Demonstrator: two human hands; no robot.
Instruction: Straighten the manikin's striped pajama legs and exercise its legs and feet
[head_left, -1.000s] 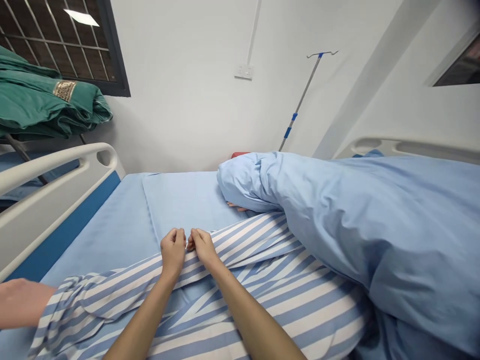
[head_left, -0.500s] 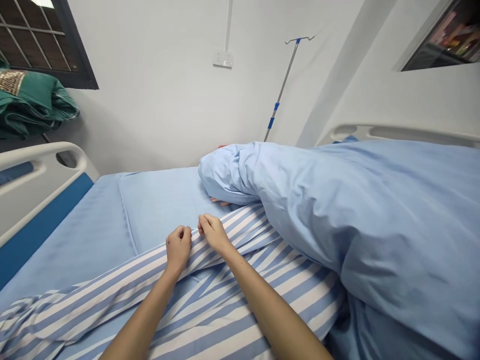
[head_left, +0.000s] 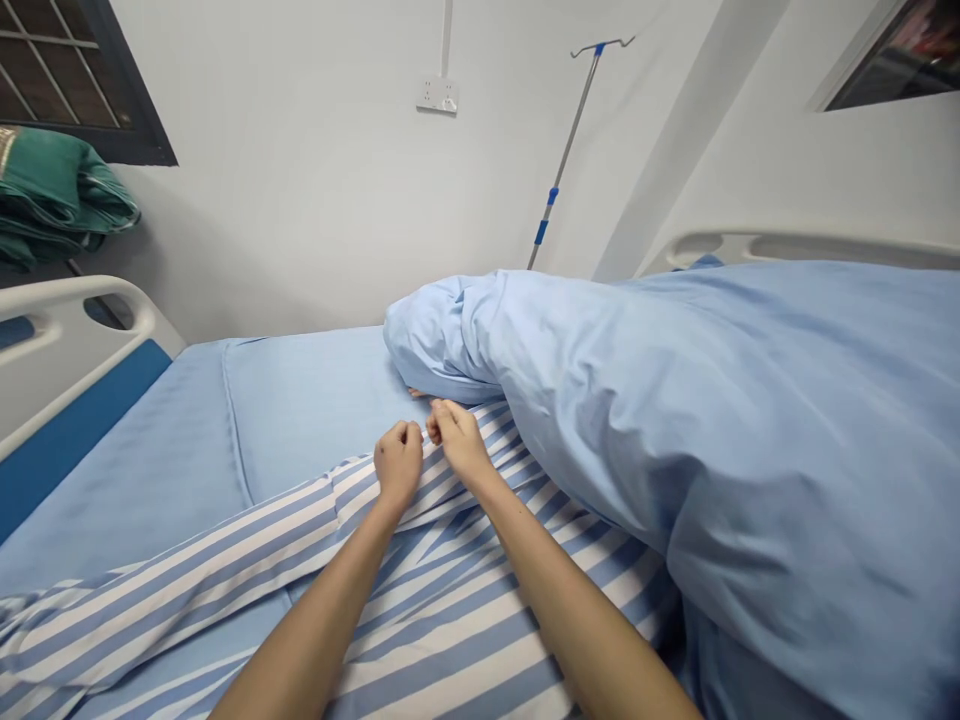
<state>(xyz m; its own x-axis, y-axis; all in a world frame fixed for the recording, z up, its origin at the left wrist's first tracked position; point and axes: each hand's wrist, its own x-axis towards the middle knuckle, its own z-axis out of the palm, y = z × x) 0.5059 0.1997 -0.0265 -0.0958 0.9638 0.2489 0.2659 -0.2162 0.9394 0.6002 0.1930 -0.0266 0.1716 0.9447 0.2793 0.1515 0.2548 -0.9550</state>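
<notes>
A blue-and-white striped garment [head_left: 300, 535] lies spread and creased across the bed, looking like hospital clothing. Along its far edge, my left hand [head_left: 399, 462] is closed in a pinch on the striped cloth. Just to its right and slightly farther away, my right hand [head_left: 457, 440] is also closed on that edge, its fingertips curled and partly hidden. A bulky light blue quilt [head_left: 585, 370] is heaped right of my hands and covers the garment's right end. Under the quilt's near-left edge, a small bit of something finger-like [head_left: 417, 392] peeks out.
Beneath everything is a light blue bed sheet [head_left: 315, 385]. A cream and blue bed-end panel [head_left: 75, 400] rises at left, another rail [head_left: 810, 245] at far right. Behind stand an IV pole [head_left: 574, 130], a wall socket [head_left: 437, 95] and a folded green cloth [head_left: 64, 190].
Both my hands have slid right and a little away from me along the garment's far edge, still closed. My view has shifted slightly.
</notes>
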